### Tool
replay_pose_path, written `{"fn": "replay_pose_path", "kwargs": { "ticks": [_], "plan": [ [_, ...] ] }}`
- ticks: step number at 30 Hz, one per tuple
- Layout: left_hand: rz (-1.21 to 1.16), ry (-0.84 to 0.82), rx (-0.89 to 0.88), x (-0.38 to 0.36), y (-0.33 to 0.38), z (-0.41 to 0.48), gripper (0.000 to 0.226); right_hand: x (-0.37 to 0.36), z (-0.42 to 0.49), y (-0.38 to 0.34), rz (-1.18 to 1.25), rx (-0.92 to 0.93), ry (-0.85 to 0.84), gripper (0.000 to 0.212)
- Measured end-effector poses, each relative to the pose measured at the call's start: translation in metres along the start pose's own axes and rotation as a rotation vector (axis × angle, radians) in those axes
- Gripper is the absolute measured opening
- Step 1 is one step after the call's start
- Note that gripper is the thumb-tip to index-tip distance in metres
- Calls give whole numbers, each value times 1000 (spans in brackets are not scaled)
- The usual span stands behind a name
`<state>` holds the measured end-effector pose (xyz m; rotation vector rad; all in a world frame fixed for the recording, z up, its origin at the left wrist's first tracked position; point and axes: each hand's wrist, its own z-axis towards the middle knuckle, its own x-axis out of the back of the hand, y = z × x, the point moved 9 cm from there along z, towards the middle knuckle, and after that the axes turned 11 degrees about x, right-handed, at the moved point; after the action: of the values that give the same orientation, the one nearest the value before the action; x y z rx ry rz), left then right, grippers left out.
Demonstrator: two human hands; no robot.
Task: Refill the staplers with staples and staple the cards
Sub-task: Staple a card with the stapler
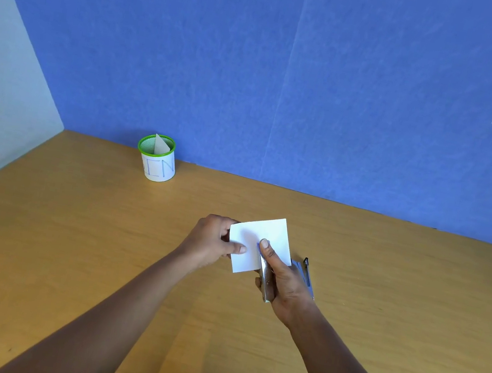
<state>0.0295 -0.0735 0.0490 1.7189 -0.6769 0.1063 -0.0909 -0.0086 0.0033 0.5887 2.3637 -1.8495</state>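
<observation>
A white card [265, 237] is held just above the wooden desk [75, 223], near its middle. My left hand [212, 241] pinches the card's left edge, thumb on top. My right hand [283, 278] grips a small silver stapler [266, 282], with its thumb lying along the top and its jaws over the card's lower right edge. Behind that hand another metal stapler [307, 276] with a black part lies on the desk, partly hidden.
A green-rimmed mesh cup [157, 158] with a white label stands at the back left, a folded card sticking out of it. A blue partition wall [320, 84] closes the back of the desk and a pale wall closes the left side.
</observation>
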Motion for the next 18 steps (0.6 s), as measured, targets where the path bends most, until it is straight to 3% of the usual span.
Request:
{"fn": "replay_pose_path", "kwargs": {
  "ticks": [4,7,13,18],
  "plan": [
    [11,-11,-6,-1,1,1,26,1,0,3,18,-27,17,31],
    [38,-22,-5,-2,1,1,22,2,1,4,24,-23,32,40],
    [123,-50,-15,-3,4,5,17,6,2,3,12,-3,65,38],
    [-41,-69,6,-3,4,1,28,6,2,-4,8,33,74,48]
  ]
}}
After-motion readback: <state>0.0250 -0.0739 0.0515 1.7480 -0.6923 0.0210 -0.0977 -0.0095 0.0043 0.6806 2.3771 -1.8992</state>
